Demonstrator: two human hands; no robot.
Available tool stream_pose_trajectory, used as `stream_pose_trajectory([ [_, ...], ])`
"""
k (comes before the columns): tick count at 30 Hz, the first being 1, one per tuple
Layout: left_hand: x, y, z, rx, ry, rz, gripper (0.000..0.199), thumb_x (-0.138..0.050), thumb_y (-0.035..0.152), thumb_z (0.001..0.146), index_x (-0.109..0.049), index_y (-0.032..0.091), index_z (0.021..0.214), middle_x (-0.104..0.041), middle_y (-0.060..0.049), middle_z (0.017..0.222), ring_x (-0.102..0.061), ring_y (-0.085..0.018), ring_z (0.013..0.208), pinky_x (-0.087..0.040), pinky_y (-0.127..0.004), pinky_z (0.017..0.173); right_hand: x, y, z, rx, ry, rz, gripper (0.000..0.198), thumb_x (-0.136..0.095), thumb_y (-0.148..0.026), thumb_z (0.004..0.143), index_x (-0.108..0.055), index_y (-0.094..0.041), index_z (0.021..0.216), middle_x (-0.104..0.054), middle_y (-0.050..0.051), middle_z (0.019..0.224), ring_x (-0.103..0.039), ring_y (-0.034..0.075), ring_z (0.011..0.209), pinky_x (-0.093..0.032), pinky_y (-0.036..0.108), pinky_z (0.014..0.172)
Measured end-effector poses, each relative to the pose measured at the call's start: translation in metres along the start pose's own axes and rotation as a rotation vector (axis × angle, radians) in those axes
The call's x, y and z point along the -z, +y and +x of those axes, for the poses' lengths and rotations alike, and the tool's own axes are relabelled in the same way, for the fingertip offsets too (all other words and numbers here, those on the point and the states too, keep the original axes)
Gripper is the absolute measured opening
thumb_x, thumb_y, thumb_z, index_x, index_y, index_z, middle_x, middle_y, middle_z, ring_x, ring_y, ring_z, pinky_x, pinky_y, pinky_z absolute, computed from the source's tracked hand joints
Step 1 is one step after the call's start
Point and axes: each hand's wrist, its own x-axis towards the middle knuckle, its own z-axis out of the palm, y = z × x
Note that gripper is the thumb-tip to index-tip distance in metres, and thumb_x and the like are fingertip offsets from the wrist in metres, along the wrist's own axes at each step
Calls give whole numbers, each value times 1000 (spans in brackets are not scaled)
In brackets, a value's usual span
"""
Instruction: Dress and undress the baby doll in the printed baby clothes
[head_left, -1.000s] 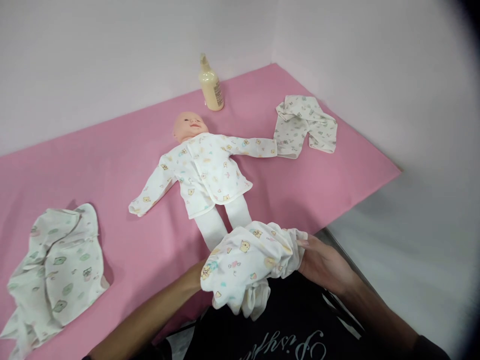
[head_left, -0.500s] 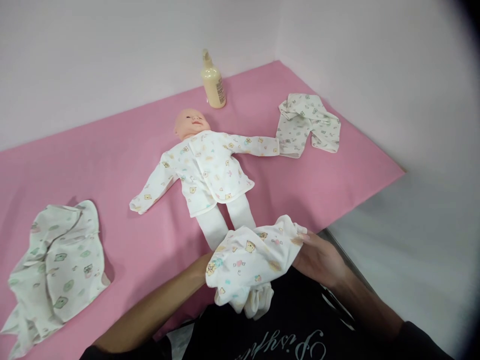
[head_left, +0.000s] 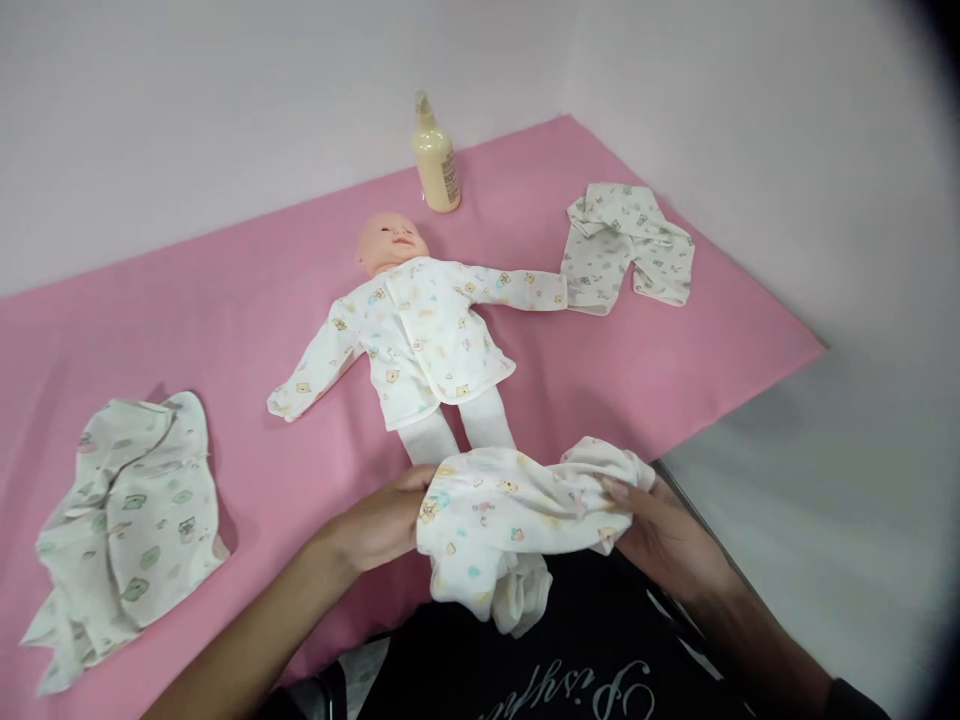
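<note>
White baby pants (head_left: 517, 510) with a bear print, bunched up, are stretched between my two hands above the table's front edge. My left hand (head_left: 386, 522) grips their left end, its fingertips hidden behind the cloth. On the right end, my right hand (head_left: 664, 535) is closed with the thumb on top of the fabric. A rolled, plain white part of the pants hangs below the middle. Just beyond lies a baby doll (head_left: 394, 243) on its back, dressed in a matching printed jacket (head_left: 435, 340). Its white legs (head_left: 486, 418) are partly covered by the pants.
A pump bottle (head_left: 436, 170) of cream colour stands behind the doll's head. Small printed shorts (head_left: 626, 245) lie at the right, touching the doll's sleeve. A green-printed garment (head_left: 142, 520) lies at the left on the pink table (head_left: 247, 290). Walls border the back.
My right hand has moved right, drawing out that end of the pants, and its thumb now lies over the cloth. My left hand has come into view from behind the pants. The view shifted slightly.
</note>
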Motion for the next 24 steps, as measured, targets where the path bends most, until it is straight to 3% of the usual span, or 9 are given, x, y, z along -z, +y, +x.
stream_pose_trajectory([
  [3,4,-2,-2,23,-39,-214,37,-56,16,81,-69,14,115,-73,-6,96,-64,-12,74,-51,-22,68,4,6,-6,-38,-49,8,35,-70,-25,86,-65,-20,120,-73,8,99,-68,21,93,-53,33,82],
  [5,0,-3,-3,6,-27,-281,38,-54,23,85,-66,14,120,-72,-9,103,-66,-15,81,-53,-25,73,6,13,-7,-60,-100,12,35,-71,-24,85,-65,-19,119,-73,8,102,-68,21,93,-53,31,79],
  [8,-13,-3,-5,-1,-16,-183,43,-54,36,91,-60,16,129,-69,-12,115,-66,-21,98,-53,-29,81,5,23,-7,-102,-185,29,31,-72,-25,83,-67,-17,113,-72,10,103,-68,20,89,-52,29,75],
  [13,-31,-4,-9,-36,-15,94,52,-66,29,86,-54,23,136,-65,-8,123,-65,-19,103,-52,-28,85,-2,38,-12,-218,-234,66,32,-70,-25,84,-67,-13,114,-72,12,99,-68,17,78,-52,27,67],
  [20,-33,-7,-17,-8,-72,279,37,-66,32,85,-63,18,119,-64,-2,87,-58,-10,74,-46,-20,63,-12,41,-18,-328,-247,59,34,-70,-19,83,-67,-12,117,-72,12,102,-69,19,85,-53,32,81],
  [24,-34,-10,-23,-12,-138,399,29,-62,37,88,-64,16,108,-58,-1,77,-52,-10,70,-42,-19,59,-21,37,-19,-274,-133,75,32,-66,-17,84,-67,-15,116,-72,11,104,-69,21,89,-52,33,81],
])
